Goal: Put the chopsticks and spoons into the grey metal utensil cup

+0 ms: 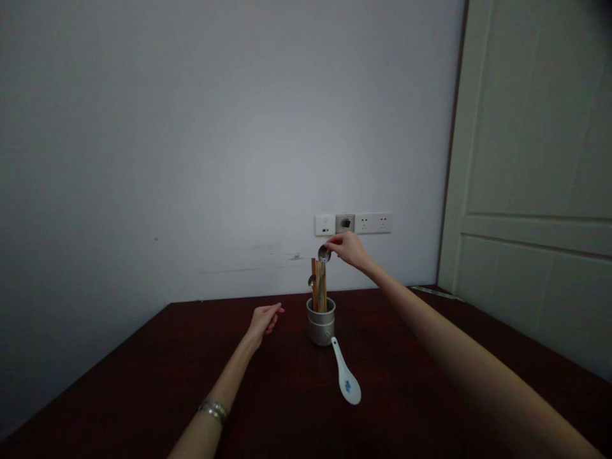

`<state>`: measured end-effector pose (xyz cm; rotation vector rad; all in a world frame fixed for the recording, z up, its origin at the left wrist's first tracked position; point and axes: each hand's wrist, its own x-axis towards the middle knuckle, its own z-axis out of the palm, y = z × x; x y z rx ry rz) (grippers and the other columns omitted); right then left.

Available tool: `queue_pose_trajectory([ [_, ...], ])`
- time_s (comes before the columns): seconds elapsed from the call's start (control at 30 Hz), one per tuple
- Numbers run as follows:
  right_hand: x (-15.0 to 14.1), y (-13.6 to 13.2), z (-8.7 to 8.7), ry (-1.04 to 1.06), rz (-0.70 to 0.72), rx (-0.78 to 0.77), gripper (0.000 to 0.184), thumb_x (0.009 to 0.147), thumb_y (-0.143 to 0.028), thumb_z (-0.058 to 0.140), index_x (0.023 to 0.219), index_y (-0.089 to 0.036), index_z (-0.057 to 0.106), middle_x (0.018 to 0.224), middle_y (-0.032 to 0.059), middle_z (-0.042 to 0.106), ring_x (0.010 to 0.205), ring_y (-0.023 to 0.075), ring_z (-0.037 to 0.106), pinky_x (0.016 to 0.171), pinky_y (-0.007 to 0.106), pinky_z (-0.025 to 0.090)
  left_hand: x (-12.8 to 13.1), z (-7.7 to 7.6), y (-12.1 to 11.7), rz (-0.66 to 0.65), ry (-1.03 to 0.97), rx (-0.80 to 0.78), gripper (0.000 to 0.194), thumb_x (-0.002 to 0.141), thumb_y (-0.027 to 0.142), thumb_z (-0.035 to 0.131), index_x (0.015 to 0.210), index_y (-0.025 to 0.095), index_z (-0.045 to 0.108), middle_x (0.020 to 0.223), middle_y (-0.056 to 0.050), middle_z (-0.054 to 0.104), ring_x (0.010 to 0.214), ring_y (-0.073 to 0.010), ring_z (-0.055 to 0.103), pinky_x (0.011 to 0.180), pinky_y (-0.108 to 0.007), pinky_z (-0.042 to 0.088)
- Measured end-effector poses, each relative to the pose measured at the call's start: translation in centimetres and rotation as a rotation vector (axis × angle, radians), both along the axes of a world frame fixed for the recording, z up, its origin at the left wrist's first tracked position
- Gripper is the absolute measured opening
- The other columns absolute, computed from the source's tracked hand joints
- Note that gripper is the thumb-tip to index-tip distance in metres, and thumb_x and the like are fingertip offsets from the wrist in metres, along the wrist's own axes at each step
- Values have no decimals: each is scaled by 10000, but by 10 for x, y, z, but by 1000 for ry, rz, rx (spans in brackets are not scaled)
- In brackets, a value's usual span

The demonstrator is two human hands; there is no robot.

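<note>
My right hand [350, 248] pinches the bowl of a metal spoon [324, 254], whose handle points down among the chopsticks [320, 287]. These chopsticks stand upright in a grey metal utensil holder [321, 326]. A smaller spoon [312, 280] leans at the left of the bundle. My left hand [264, 320] hovers to the left of the holder, apart from it, fingers curled together and nothing visible in them. In front of the holder lies a white soup spoon [347, 380] with a blue mark in its bowl, its handle end close to the holder's base.
The dark red table [282, 408] reaches back to a pale wall [229, 159]. Sockets and a switch panel [373, 223] are fixed to the wall behind my right hand. A light panelled door [535, 159] stands on the right. A thin strip [437, 292] lies at the table's back right edge.
</note>
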<state>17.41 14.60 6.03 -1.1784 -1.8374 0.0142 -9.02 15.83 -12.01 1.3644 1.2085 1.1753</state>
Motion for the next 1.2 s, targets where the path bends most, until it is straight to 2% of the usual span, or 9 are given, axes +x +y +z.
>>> queue_pose_trajectory([
  [0.1, -8, 3, -10, -66, -42, -45, 214, 727, -290, 546, 755, -146, 702, 727, 67, 680, 665, 144, 583, 599, 211, 411, -7, -14, 4, 23, 0, -40, 486, 600, 552, 557, 768, 98, 597, 437, 75, 382, 320, -26, 249, 349, -185, 126],
  [0.3, -16, 6, -46, -162, -40, -201, 202, 727, -286, 550, 757, -158, 704, 728, 54, 683, 668, 136, 590, 581, 194, 389, -16, -31, 8, 40, 6, -81, 486, 594, 546, 566, 769, 94, 600, 449, 63, 402, 332, -29, 274, 352, -182, 126],
  [0.57, -16, 10, -82, -191, 28, -298, 206, 736, -252, 534, 691, -123, 688, 618, 48, 655, 547, 112, 565, 496, 188, 362, -18, -36, 12, 38, 25, -69, 457, 593, 524, 577, 736, 90, 605, 432, 56, 407, 326, -31, 273, 345, -178, 136],
  [0.7, -17, 12, -89, -135, 42, -353, 195, 743, -234, 531, 703, -113, 679, 580, 40, 640, 478, 96, 547, 460, 179, 363, -17, -36, 11, 49, 50, -68, 454, 601, 524, 570, 734, 91, 608, 426, 55, 407, 328, -35, 281, 343, -179, 145],
  [1.07, -16, 15, -87, -91, 52, -334, 177, 735, -235, 560, 689, -112, 680, 638, 61, 663, 530, 109, 576, 478, 178, 413, -14, -36, 7, 70, 138, -52, 474, 615, 546, 559, 734, 91, 622, 422, 58, 399, 325, -37, 277, 337, -181, 144],
  [1.13, -16, 16, -90, -91, 53, -335, 175, 734, -233, 560, 690, -112, 680, 631, 58, 661, 539, 111, 580, 487, 181, 419, -10, -33, 5, 84, 144, -36, 458, 625, 530, 568, 747, 92, 625, 459, 38, 451, 339, -44, 313, 328, -178, 170],
  [1.2, -15, 16, -91, -89, 62, -341, 173, 735, -226, 554, 693, -113, 679, 623, 53, 659, 533, 112, 580, 480, 182, 419, -3, -28, 2, 71, 109, -14, 436, 621, 483, 605, 828, 100, 625, 607, -23, 569, 430, -73, 443, 349, -176, 266],
])
